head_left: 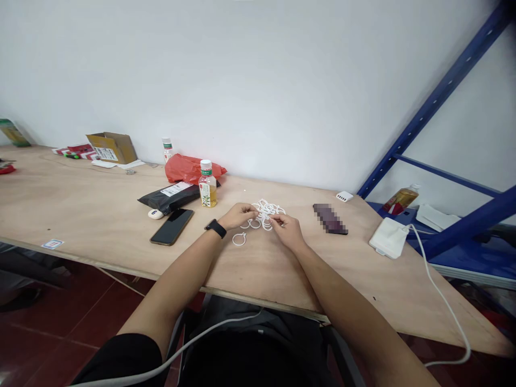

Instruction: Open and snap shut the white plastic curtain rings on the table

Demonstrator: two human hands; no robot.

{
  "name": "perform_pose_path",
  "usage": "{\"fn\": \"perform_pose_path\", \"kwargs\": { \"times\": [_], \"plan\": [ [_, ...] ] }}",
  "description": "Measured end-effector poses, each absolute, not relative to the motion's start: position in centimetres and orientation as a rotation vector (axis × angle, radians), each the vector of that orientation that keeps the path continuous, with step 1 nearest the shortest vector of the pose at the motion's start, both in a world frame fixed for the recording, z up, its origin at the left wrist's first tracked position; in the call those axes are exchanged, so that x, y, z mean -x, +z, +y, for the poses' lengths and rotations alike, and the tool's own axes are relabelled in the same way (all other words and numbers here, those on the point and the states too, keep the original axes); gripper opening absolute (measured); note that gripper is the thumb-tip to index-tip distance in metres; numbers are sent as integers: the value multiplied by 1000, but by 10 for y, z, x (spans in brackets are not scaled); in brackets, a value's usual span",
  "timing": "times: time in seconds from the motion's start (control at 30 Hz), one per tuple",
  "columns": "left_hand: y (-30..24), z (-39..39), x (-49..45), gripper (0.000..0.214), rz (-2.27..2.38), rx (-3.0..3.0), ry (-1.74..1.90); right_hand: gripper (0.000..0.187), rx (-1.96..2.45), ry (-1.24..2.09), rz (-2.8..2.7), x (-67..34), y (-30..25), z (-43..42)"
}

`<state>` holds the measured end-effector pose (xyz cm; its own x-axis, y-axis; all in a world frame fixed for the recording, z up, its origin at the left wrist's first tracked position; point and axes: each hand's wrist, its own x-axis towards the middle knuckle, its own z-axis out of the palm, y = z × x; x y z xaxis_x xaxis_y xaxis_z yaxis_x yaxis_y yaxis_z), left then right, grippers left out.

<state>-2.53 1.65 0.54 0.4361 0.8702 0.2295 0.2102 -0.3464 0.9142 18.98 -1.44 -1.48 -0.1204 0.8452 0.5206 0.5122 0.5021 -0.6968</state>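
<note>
White plastic rings [264, 215], a tangled bunch on plywood counter [100, 215], head view, sit btwn both hands; one loose ring [239, 239] lies just off the bunch, near L hand [237, 216]. L hand has black smartwatch [215, 228] on wrist, fingers [255, 214] pinched together on the rings. R hand [287, 230] same, its fingertips [274, 219] clamped on the bunch. Left of hands: black smartphone [172, 226] face up, black mailer bag [167, 197], green-capped bottle [208, 184], red plastic bag [193, 169]. Right of hands: pixelated dark flat obj [329, 219], white USB charger [344, 196], white power adapter [389, 237] w/ white cable [437, 290]. Further back: cardboard box [112, 148] by wall. Far right: blue steel shelf rack [435, 118].
</note>
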Motion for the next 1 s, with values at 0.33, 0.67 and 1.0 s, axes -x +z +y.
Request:
{"fn": "perform_pose_path", "kwargs": {
  "times": [0.33, 0.67, 1.0],
  "plan": [
    [21, 6, 52, 50, 1088, -2018, 285, 17, 1276, 345, -2119, -183, -7, -22],
    [14, 1, 25, 30, 1090, -2181, 57, 21, 1600, 198, -2119, -225, -16, 1],
    [14, 7, 60, 12, 1222, -2183, 221, 24, 1399, -2, -2368, -194, -20, -10]
  ]
}}
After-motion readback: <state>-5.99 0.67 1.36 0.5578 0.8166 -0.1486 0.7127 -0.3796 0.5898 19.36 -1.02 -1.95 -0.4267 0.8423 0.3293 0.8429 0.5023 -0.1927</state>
